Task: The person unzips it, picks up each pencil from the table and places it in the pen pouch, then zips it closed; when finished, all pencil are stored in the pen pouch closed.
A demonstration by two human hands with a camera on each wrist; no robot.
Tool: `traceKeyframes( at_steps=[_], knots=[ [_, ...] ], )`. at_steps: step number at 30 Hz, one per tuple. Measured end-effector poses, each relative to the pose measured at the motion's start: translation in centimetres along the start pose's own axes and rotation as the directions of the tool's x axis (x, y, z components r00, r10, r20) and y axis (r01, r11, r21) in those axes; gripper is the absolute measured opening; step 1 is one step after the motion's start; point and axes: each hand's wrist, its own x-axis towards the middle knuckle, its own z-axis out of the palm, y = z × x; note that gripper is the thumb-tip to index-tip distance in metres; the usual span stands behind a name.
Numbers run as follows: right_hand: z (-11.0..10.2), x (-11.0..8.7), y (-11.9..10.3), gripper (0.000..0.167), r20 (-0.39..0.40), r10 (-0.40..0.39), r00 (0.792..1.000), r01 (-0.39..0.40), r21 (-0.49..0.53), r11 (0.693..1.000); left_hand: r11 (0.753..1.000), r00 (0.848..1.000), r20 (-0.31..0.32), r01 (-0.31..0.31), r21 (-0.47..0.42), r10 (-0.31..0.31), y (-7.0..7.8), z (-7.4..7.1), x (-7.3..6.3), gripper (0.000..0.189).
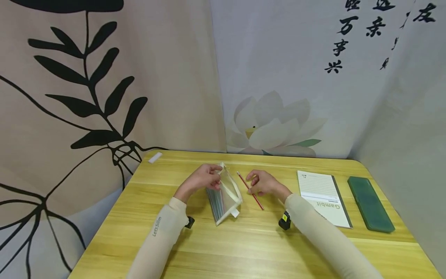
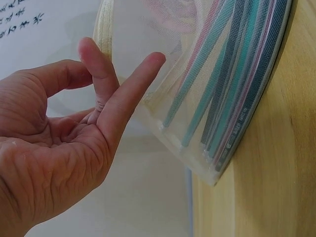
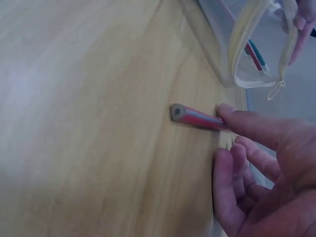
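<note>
My left hand (image 1: 205, 177) pinches the zip edge of a see-through mesh pencil pouch (image 1: 228, 201), which stands tilted with its mouth gaping. Several green, pink and dark striped pencils (image 2: 242, 74) show through its mesh in the left wrist view. Beside the pouch, a red striped pencil (image 1: 257, 201) lies slantwise on the table, its unsharpened end facing the right wrist camera. My right hand (image 1: 263, 183) is at this pencil, the thumb (image 3: 239, 117) on its side and the other fingers curled just below it.
A notepad (image 1: 322, 197) marked Gambit lies on the wooden table (image 1: 223, 252), right of my right hand. Farther right is a dark green case (image 1: 371, 204). A small white block (image 1: 155, 157) sits at the back left corner. Printed curtains hang behind the table.
</note>
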Motion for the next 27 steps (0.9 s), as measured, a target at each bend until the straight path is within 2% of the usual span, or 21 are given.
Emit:
traceKeyframes(
  at_steps=[6,16,27],
  knots=[
    [-0.19,0.00,0.10,0.044,-0.018,0.003,1.000,-0.004,-0.048,0.999,1.000,1.000,-0.003,0.005,-0.012,-0.005,0.30,0.18,0.29,0.056],
    [0.00,0.28,0.61,0.044,-0.009,-0.001,1.000,0.001,-0.001,1.000,1.000,1.000,-0.005,0.020,-0.020,-0.020,0.24,0.19,0.41,0.054],
    [0.31,0.19,0.72,0.042,-0.045,-0.009,0.999,0.010,0.010,1.000,1.000,1.000,-0.008,0.014,0.003,-0.014,0.29,0.29,0.21,0.056]
  ],
)
